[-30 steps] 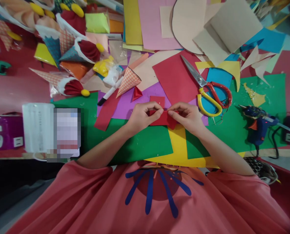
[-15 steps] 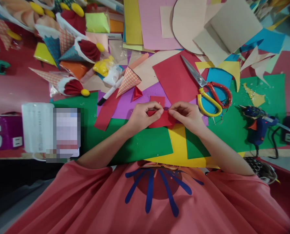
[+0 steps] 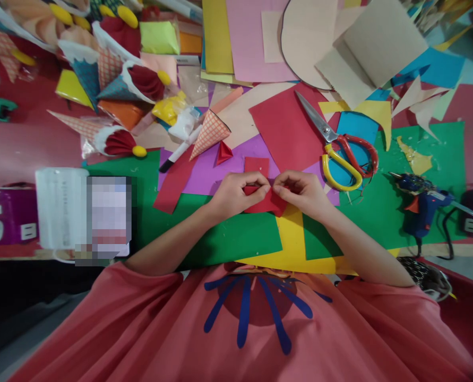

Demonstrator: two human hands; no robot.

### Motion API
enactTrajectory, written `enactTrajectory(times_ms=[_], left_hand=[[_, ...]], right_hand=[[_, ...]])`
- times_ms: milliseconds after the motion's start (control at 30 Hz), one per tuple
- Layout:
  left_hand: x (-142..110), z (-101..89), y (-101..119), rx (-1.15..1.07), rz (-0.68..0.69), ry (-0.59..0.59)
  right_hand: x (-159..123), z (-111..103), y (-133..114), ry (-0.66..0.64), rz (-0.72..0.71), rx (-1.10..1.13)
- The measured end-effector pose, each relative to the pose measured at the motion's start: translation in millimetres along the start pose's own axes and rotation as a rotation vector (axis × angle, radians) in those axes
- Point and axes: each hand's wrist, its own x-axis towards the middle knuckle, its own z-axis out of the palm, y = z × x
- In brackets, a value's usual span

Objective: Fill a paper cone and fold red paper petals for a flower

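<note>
– Holding what, and where?
– Pinching a folded red paper-like piece (image 3: 267, 205) at the centre of the frame, between thumb and curled forefinger of the bare left hand (image 3: 240, 192) and the bare right hand (image 3: 303, 194).
– Posed how?
– Angled inward from lower left and lower right, nearly meeting at the fingertips.

Sole view: from head, facing forward and down, near fingers (image 3: 257, 197), tabletop (image 3: 17, 146).

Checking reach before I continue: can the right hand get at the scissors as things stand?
Probably yes: the scissors lie close by the right hand, apparently uncovered, though that hand is pinching red paper.
</note>
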Motion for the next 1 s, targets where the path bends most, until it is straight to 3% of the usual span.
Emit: enactTrajectory(times_ms=[233, 433, 633, 833, 1000], left_hand=[[1.5, -1.3, 0.6, -0.123, -0.043, -0.027], [3.9, -5.8, -0.8, -0.228, -0.061, 0.090], [4.7, -6.7, 1.0, -0.255, -0.047, 0.145], [4.9, -6.4, -7.5, -0.292, -0.070, 0.162], [7.4, -5.8, -9.2, -0.466, -0.172, 0.101]], right_hand=[[1.2, -3.4, -4.0, -0.043, 0.054, 0.065], [2.5, -10.2, -5.6, 0.053, 0.069, 0.123], [2.7, -12.2, -7.6, 0.058, 0.072, 0.142], [4.2, -12.5, -8.6, -0.039, 0.105, 0.202], [3.8, -15.9, -8.0, -0.143, 0.234, 0.345]])
